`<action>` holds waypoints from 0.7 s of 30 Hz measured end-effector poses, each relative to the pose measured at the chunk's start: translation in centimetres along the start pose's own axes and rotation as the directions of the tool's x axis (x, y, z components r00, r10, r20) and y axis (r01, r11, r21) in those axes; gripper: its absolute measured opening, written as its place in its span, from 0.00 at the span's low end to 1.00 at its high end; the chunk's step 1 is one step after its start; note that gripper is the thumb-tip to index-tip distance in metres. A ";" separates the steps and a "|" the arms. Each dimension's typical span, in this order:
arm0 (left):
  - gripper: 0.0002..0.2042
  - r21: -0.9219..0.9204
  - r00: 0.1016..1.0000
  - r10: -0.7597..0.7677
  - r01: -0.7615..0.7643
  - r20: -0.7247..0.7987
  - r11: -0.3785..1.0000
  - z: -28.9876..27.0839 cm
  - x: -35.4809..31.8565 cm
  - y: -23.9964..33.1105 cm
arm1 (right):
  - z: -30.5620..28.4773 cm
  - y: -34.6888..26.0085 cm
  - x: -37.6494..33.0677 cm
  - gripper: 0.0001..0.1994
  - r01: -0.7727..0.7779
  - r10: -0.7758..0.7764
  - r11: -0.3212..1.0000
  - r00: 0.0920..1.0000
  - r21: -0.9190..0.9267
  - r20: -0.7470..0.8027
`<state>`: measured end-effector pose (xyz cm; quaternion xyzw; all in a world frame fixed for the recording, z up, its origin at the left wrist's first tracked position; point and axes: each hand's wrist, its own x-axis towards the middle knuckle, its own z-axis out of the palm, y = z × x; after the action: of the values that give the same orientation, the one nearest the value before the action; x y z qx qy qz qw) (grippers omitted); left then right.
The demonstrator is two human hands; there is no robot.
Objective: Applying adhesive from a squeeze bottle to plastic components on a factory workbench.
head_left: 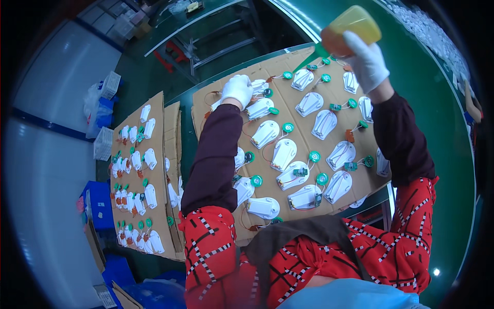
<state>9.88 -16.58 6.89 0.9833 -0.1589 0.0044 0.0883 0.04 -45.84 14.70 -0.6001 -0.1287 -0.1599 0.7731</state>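
My right hand [367,64], in a white glove, is raised over the far right of the cardboard and grips a squeeze bottle [360,28]. The bottle is tilted, with yellow-orange liquid inside and a green nozzle [306,57] pointing down to the left. At the far left of the cardboard [288,116], my gloved left hand [238,90] is curled closed among white plastic housings [260,108]; its fingertips are hidden. Around the hands lie several more housings [310,104], with round green discs [325,78], small circuit boards [335,107] and thin wires attached.
A second cardboard sheet [167,123] with similar parts stands left of the main one. White baskets [103,144] and a blue bin [98,206] are farther left. Beyond the table are a metal-framed bench [221,38] and a red stool [172,55]. Green surface [442,180] extends right.
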 end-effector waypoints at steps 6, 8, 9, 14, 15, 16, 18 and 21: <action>0.11 -0.155 0.981 -0.186 0.175 -0.062 0.972 -0.3 -0.8 1.1 | 4.3 1.7 0.6 0.22 -0.043 0.043 0.990 0.999 -0.132 -0.003; 0.11 -0.101 0.990 -0.131 0.125 -0.052 0.987 -0.4 -0.9 1.3 | 4.8 2.2 0.9 0.23 -0.060 0.052 0.978 0.998 -0.199 -0.045; 0.11 -0.045 0.996 -0.078 0.076 -0.037 0.996 -0.4 -0.8 1.3 | 5.0 2.2 1.0 0.23 -0.059 0.052 0.978 0.998 -0.200 -0.043; 0.11 -0.074 0.997 -0.067 0.066 -0.022 0.995 0.0 -0.5 1.3 | 5.2 2.8 1.0 0.23 -0.088 0.074 0.975 0.994 -0.205 -0.076; 0.11 -0.072 0.997 -0.061 0.058 -0.039 0.996 0.2 -0.4 1.3 | 5.1 3.1 1.1 0.23 -0.088 0.074 0.975 0.994 -0.204 -0.078; 0.11 -0.070 0.997 -0.059 0.056 -0.039 0.996 0.3 -0.5 1.2 | 4.9 3.3 1.1 0.23 -0.092 0.079 0.971 0.995 -0.222 -0.066; 0.10 -0.011 0.998 -0.009 0.008 -0.062 1.000 0.6 -0.6 1.2 | 4.7 3.3 1.1 0.23 -0.093 0.080 0.965 0.995 -0.246 -0.064; 0.09 -0.030 0.999 -0.027 0.026 -0.044 0.999 0.5 -0.8 1.2 | 4.6 3.1 0.8 0.23 -0.097 0.084 0.962 0.994 -0.256 -0.063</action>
<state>8.76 -17.57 6.57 0.9836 -0.1440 0.0226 0.1066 2.00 -40.79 13.39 -0.6968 -0.0591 -0.1554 0.6977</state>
